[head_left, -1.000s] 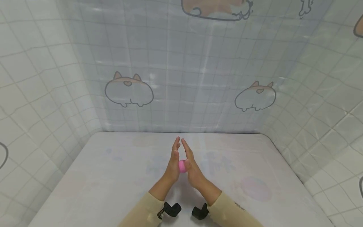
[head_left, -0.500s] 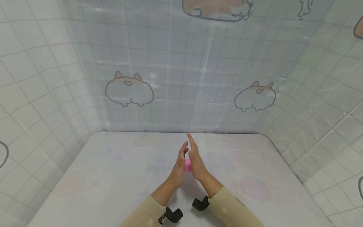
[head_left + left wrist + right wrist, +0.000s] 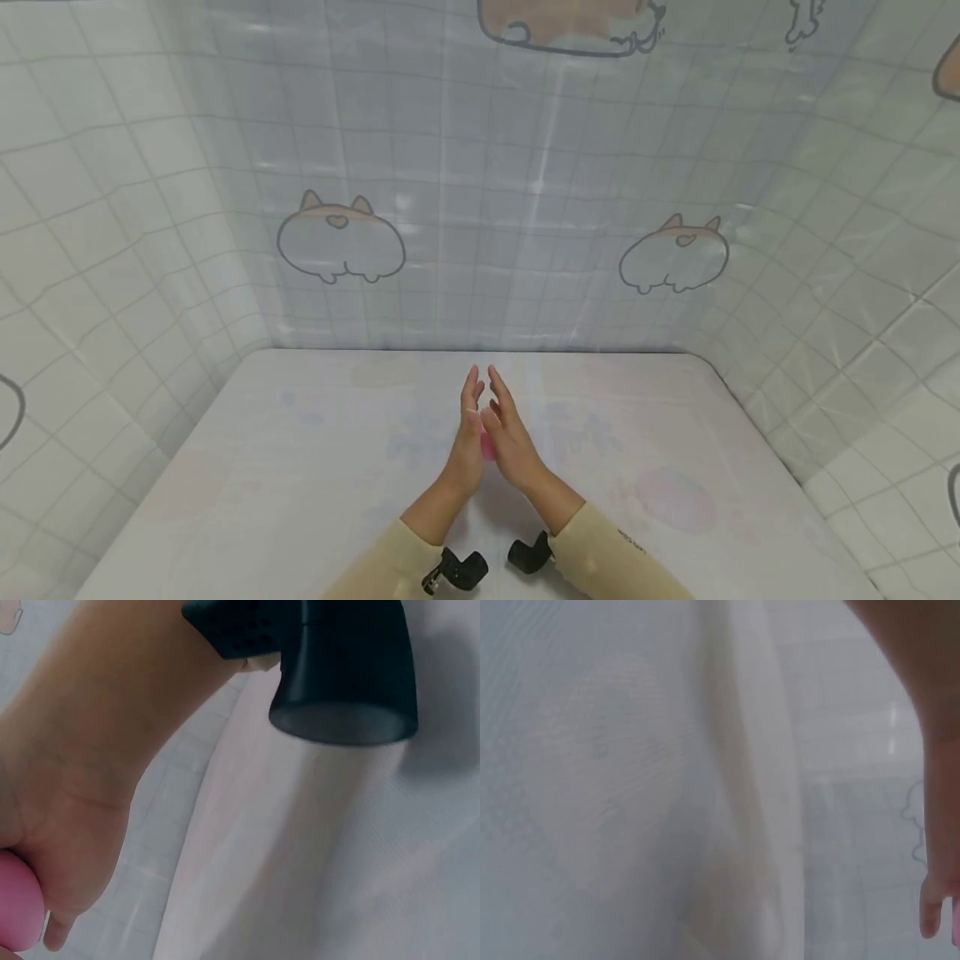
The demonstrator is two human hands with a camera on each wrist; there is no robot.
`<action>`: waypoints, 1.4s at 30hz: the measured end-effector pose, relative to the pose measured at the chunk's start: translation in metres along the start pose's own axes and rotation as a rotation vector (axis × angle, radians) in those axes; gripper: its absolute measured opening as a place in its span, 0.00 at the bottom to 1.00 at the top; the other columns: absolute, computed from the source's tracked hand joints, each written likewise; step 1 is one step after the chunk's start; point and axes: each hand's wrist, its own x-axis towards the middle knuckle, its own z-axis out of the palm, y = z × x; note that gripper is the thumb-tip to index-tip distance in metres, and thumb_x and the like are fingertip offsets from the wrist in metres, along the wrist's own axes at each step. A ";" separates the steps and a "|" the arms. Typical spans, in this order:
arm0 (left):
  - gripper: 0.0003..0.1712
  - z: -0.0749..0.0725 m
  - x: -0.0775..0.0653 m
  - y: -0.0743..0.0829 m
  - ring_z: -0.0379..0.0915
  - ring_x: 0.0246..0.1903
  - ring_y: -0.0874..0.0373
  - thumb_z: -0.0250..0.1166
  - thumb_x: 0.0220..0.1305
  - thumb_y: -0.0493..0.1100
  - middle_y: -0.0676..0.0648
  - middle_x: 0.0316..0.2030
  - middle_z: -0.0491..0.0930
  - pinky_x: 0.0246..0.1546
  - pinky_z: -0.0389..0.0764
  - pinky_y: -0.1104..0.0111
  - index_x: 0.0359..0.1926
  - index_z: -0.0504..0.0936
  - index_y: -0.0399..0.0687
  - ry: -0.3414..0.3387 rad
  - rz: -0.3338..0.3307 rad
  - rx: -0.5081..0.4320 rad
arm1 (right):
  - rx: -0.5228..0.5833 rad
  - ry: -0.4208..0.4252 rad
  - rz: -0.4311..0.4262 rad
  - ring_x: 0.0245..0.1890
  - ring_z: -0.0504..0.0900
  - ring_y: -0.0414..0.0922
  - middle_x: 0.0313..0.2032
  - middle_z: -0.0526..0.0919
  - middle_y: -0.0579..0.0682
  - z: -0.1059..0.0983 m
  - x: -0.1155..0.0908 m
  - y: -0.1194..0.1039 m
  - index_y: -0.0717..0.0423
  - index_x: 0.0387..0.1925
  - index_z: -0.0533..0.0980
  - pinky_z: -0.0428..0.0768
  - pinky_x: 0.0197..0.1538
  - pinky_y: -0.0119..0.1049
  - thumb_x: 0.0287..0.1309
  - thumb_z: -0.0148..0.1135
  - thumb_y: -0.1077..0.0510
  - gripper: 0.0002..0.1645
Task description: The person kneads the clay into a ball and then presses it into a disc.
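Observation:
Between my two palms sits a smooth pink ball-like lump (image 3: 487, 447), mostly covered by the hands in the head view. My left hand (image 3: 467, 450) presses it from the left with straight fingers pointing away from me. From the other side my right hand (image 3: 512, 443) presses with its palm, fingers also straight and tilted toward the left fingertips. In the left wrist view the rounded pink lump (image 3: 19, 904) lies against the left palm. Only a sliver of the pink lump (image 3: 956, 922) shows at the right wrist view's edge.
Under the hands spreads a pale table (image 3: 300, 483) with faint printed patches. Behind it hangs a white grid-patterned curtain (image 3: 480, 250) with dog drawings, folding round both sides. Black wrist cameras (image 3: 462, 570) sit at the beige sleeves (image 3: 607, 550).
The hands rub back and forth: half a second ago the right hand reached further forward; now it has slid back and the fingertips are about level. The pink lump stays between the palms.

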 end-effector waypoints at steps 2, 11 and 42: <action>0.49 0.001 0.002 -0.001 0.36 0.77 0.43 0.28 0.71 0.76 0.43 0.79 0.38 0.68 0.42 0.33 0.80 0.34 0.53 0.045 0.017 -0.028 | 0.040 0.024 -0.004 0.76 0.51 0.58 0.79 0.47 0.51 0.001 0.001 -0.001 0.49 0.80 0.45 0.52 0.73 0.57 0.78 0.43 0.59 0.36; 0.48 0.000 0.011 0.000 0.41 0.75 0.43 0.30 0.74 0.72 0.42 0.78 0.38 0.72 0.38 0.43 0.79 0.37 0.45 0.156 0.079 -0.133 | 0.157 0.124 0.074 0.73 0.60 0.57 0.75 0.59 0.55 -0.005 0.011 -0.007 0.57 0.77 0.55 0.60 0.71 0.51 0.75 0.48 0.63 0.33; 0.41 -0.123 0.023 0.019 0.37 0.75 0.34 0.38 0.77 0.67 0.35 0.78 0.41 0.67 0.37 0.34 0.79 0.50 0.48 -0.044 0.102 0.880 | -0.797 -0.001 -0.174 0.75 0.54 0.61 0.74 0.59 0.61 -0.108 0.036 -0.007 0.51 0.74 0.62 0.47 0.71 0.66 0.68 0.62 0.47 0.38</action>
